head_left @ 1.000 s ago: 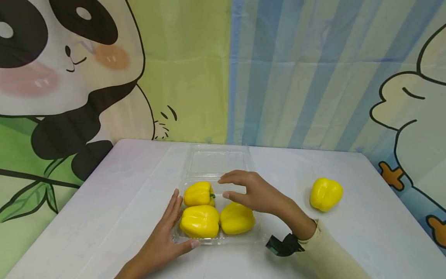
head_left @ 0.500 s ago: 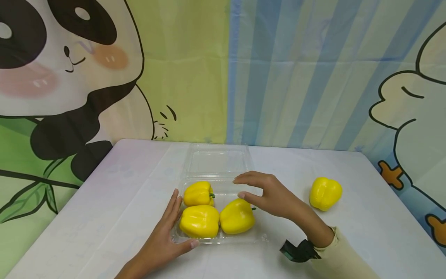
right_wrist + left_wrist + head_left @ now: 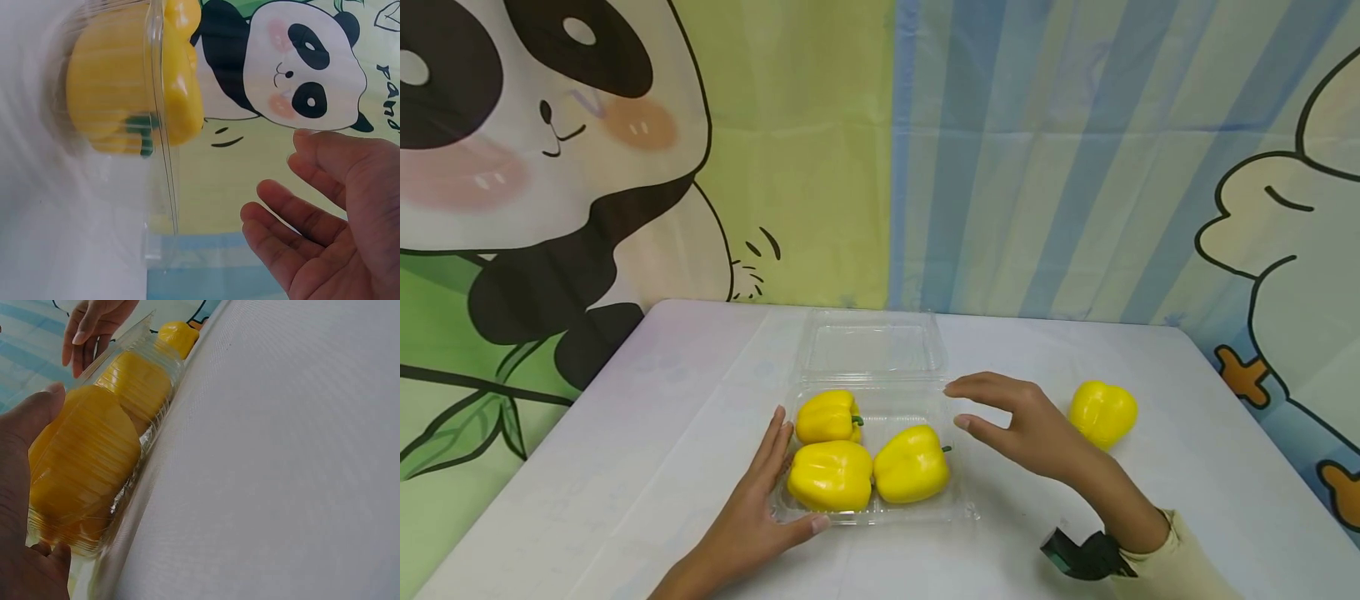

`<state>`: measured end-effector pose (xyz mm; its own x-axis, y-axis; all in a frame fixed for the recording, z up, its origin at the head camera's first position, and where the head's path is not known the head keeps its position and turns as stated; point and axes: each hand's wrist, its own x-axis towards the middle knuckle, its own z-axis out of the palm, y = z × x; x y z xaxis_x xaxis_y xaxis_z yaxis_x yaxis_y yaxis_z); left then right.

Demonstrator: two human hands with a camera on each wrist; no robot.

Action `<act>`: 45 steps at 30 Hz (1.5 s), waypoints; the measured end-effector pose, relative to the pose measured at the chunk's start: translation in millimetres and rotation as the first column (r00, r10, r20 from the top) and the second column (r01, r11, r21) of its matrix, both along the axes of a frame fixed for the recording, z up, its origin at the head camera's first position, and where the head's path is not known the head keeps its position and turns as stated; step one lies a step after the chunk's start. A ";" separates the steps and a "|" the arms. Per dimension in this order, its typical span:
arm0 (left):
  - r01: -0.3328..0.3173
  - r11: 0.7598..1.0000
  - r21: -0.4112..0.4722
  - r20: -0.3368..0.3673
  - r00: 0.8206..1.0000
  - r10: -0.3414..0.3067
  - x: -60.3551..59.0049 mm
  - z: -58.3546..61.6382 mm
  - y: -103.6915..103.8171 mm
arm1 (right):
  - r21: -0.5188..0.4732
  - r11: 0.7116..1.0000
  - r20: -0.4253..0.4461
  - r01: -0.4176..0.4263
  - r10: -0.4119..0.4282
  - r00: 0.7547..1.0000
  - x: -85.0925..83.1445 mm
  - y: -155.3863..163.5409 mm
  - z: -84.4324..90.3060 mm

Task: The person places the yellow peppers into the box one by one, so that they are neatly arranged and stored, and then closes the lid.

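L hand (image 3: 748, 508) lies spread, not clasped, along L side of the clear box (image 3: 898, 406) — prob. to steady it w/ 3 yellow peppers (image 3: 830, 477) inside — while R hand (image 3: 1028, 425), relaxed, holding nothing, hangs just R of box, 4th pepper (image 3: 1102, 410) farther R.

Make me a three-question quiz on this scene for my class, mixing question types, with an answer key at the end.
1. How many yellow peppers lie inside the clear box, and how many outside it?
2. True or false: the right hand is gripping a pepper.
3. Choose one. The lid is: A) closed over the box; B) folded back, open; C) held up by the right hand.

Key
1. Three inside, one outside: the loose pepper on the table.
2. False; the right hand is empty.
3. B
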<state>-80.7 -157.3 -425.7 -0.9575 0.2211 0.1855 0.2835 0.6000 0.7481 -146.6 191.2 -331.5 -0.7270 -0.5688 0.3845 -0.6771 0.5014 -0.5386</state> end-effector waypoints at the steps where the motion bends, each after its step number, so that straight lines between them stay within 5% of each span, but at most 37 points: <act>1: 0.000 1.000 0.000 0.001 1.000 0.000 -0.1 0.1 0.1 | 0.000 1.000 0.001 0.008 -0.008 1.000 0.6 2.6 0.0; 27: 0.016 1.000 0.017 -0.014 1.000 -0.016 -0.6 -0.9 -1.4 | -0.035 0.996 -0.210 0.083 -0.088 0.974 6.5 58.6 -8.9; 45: 0.011 1.000 0.008 -0.007 1.000 -0.011 -0.5 -1.7 -0.8 | -0.026 0.942 -0.202 0.334 -0.333 0.921 -5.3 107.3 -24.9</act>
